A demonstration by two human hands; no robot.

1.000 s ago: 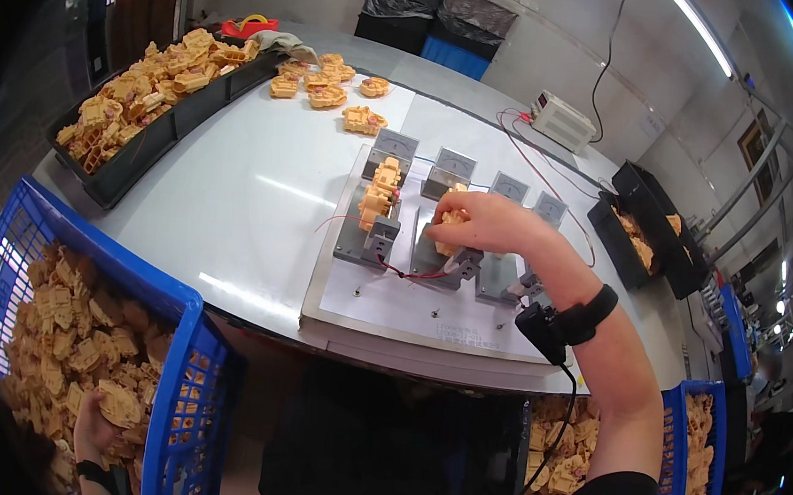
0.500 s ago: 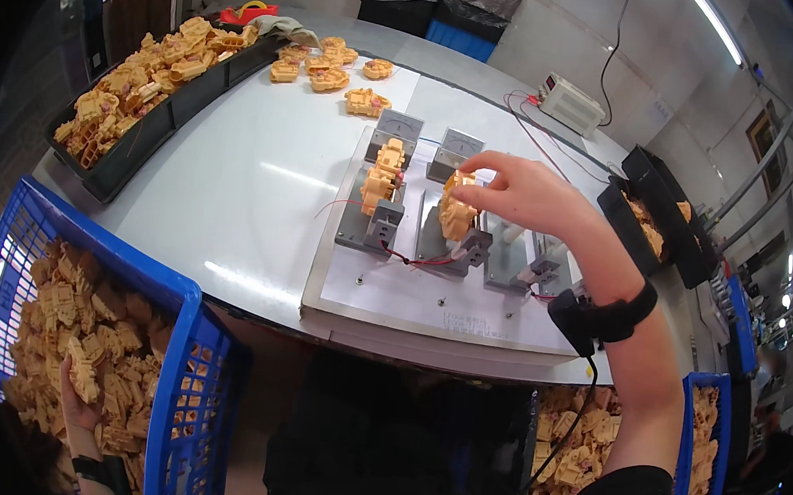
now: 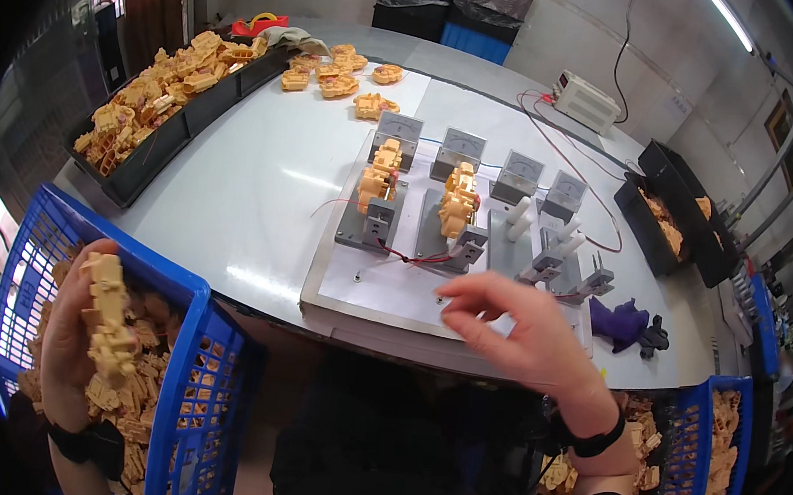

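The left hand point(image 3: 68, 332) grips one yellow plastic part point(image 3: 107, 317) with closed fingers, above the blue crate point(image 3: 187, 323) full of similar parts. The right hand point(image 3: 521, 329) is empty with fingers loosely spread, over the white board point(image 3: 383, 289). On this board stand four meters point(image 3: 462, 145), and two fixtures point(image 3: 370, 222) carry yellow parts; a long black tray point(image 3: 155, 156) at the left holds many more.
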